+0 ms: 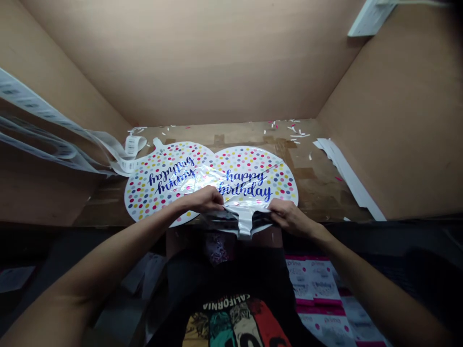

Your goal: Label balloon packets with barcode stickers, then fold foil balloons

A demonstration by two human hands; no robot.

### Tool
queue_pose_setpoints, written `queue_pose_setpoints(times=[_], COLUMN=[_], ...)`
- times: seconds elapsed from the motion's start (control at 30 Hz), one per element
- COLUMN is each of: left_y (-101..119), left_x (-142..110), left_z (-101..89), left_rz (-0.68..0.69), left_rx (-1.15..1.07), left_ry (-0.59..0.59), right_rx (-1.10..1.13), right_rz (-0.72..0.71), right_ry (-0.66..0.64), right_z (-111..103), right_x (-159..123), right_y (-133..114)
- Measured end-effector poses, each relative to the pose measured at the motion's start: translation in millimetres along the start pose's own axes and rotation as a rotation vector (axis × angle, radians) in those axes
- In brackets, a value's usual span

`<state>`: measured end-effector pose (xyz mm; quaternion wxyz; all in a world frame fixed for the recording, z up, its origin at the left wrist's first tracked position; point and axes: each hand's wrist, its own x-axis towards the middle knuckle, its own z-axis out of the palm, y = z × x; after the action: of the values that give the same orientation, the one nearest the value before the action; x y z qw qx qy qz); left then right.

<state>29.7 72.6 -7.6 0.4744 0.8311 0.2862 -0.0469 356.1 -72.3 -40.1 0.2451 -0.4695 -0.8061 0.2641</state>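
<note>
Two flat round foil balloons with coloured dots and blue "happy birthday" lettering lie on the brown worktop [307, 178]. The right balloon [253, 176] faces me, and its silver neck hangs over the front edge. The left balloon [164, 180] lies turned the other way, partly under the right one. My left hand [204, 198] is closed, pinching the lower left edge of the right balloon. On the lower right edge of that same balloon, my right hand [287, 217] is closed in a pinch.
Strips of white labels [123, 152] trail in from the left wall. White card strips [347, 173] lie along the right wall. Small paper scraps [289, 129] litter the back of the worktop. Pink and white packets [318, 294] sit below the front edge, right of my lap.
</note>
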Motion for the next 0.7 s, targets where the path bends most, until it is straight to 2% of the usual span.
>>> queue_pose_setpoints(times=[0.07, 0.17, 0.27, 0.37, 0.47, 0.57, 0.63, 0.7], left_y=[-6, -8, -2, 5, 7, 0, -8, -16], left_x=[-2, -4, -3, -1, -4, -11, -16, -18], left_z=[4.3, 5.9, 5.3, 16.0, 38.0, 52.8, 51.6, 42.9], left_rz=[-0.050, -0.029, 0.013, -0.011, -0.019, 0.016, -0.020, -0.075], left_rx=[-0.066, -0.149, -0.185, -0.050, 0.211, 0.454, 0.510, 0.462], left_ry=[0.077, 0.075, 0.101, 0.297, 0.480, 0.509, 0.469, 0.452], right_rx=[0.027, 0.075, 0.088, -0.050, -0.102, 0.162, 0.270, 0.267], right_rz=[0.037, 0.104, 0.152, 0.086, 0.036, 0.180, 0.311, 0.370], right_ry=[0.013, -0.059, -0.019, -0.014, -0.159, -0.322, -0.290, -0.177], right_z=[1, 2, 5, 15, 21, 6, -15, -34], right_x=[2, 9, 18, 28, 43, 77, 105, 130], right_y=[-2, -2, -6, -18, -21, -7, 8, 18])
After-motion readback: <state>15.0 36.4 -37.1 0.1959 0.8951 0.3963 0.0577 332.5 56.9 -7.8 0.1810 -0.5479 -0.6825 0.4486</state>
